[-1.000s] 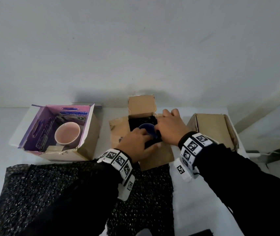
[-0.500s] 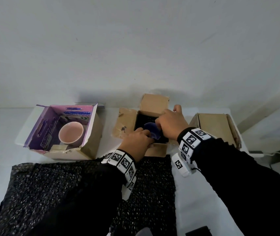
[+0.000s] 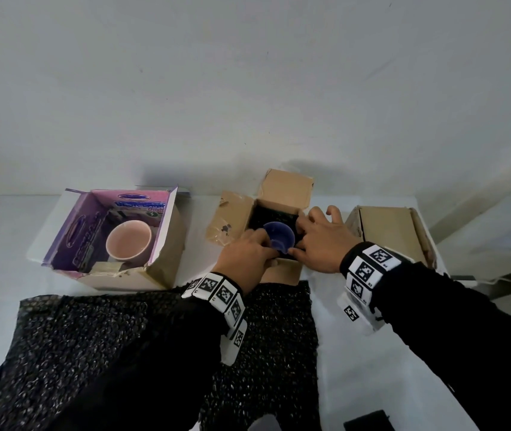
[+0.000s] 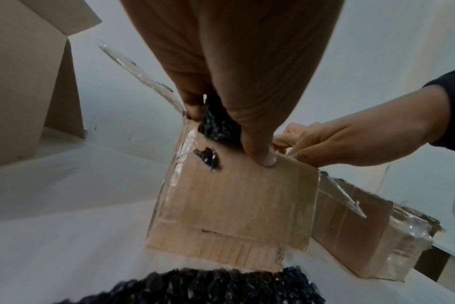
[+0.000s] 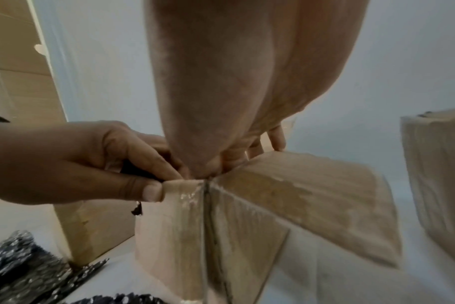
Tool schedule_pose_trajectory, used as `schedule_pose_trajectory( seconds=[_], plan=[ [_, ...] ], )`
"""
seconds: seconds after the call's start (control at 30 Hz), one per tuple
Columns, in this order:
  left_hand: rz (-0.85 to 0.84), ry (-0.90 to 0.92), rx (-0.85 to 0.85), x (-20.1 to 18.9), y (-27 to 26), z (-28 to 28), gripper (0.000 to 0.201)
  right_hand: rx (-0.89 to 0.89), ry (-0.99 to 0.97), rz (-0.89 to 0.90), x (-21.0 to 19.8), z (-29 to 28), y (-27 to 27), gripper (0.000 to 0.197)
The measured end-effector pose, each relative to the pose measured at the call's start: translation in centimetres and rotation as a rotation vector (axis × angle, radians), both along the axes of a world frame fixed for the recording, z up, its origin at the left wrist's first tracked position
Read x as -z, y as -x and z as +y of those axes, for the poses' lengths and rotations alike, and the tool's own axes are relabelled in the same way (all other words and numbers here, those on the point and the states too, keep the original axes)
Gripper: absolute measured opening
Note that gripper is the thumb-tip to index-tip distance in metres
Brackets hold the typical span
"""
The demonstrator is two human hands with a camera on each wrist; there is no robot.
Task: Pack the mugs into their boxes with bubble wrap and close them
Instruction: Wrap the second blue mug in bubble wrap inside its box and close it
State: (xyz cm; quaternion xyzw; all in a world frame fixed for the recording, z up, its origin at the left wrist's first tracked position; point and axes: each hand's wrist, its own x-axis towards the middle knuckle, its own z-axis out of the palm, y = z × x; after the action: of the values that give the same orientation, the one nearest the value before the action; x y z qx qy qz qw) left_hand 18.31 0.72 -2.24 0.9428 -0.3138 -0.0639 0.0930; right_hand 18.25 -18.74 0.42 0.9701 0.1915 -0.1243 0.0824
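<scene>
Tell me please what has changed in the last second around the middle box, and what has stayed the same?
Both hands have spread apart: the left hand and the right hand now sit at either side of the blue mug, uncovering it inside the bubble-wrap-lined brown box. Whether either hand has let go cannot be told. The pink mug in the purple box, the closed box and the bubble wrap sheet stayed put.
</scene>
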Motion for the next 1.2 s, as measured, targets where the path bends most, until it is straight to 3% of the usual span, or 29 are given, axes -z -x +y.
schedule_pose_trajectory(
  seconds=[0.17,0.27,0.37,0.47,0.53,0.63,0.77,0.9,1.0,1.1,1.2],
  plan=[
    [0.030,0.098,-0.128,0.1,0.8,0.1,0.035,-0.037,-0.128,-0.202,1.7,-0.4,1.3,0.053],
    [0.113,0.245,-0.213,-0.2,0.6,0.8,0.036,-0.040,-0.201,-0.130,2.2,-0.9,2.2,0.066],
    [0.089,0.223,-0.116,-0.1,0.4,1.4,0.023,-0.037,-0.161,-0.094,1.7,-0.6,2.1,0.074],
    [-0.070,0.200,-0.042,0.2,0.5,2.1,0.030,-0.027,-0.148,-0.178,1.3,0.4,1.7,0.055],
    [-0.156,0.168,-0.072,0.0,0.3,2.5,0.027,0.019,-0.259,-0.168,1.4,1.3,1.7,0.044],
    [-0.148,0.198,-0.199,-0.3,0.5,2.7,0.034,0.101,-0.392,0.004,2.1,2.3,1.6,0.040],
    [-0.188,0.268,-0.193,0.6,0.8,2.8,0.027,0.090,-0.507,-0.025,2.7,2.2,2.0,0.030],
    [-0.278,0.171,-0.056,1.4,1.1,3.0,0.017,0.050,-0.428,-0.121,2.6,2.5,2.8,0.029],
    [-0.272,0.152,-0.078,1.2,1.4,2.8,0.032,0.081,-0.305,-0.105,2.4,2.7,3.5,0.036],
    [-0.214,0.211,-0.139,0.6,1.1,2.1,0.023,0.106,-0.235,-0.041,2.7,2.7,3.8,0.050],
    [-0.191,0.268,-0.156,0.6,0.5,1.9,0.010,0.107,-0.257,-0.009,2.5,2.6,3.5,0.041]
  ],
)
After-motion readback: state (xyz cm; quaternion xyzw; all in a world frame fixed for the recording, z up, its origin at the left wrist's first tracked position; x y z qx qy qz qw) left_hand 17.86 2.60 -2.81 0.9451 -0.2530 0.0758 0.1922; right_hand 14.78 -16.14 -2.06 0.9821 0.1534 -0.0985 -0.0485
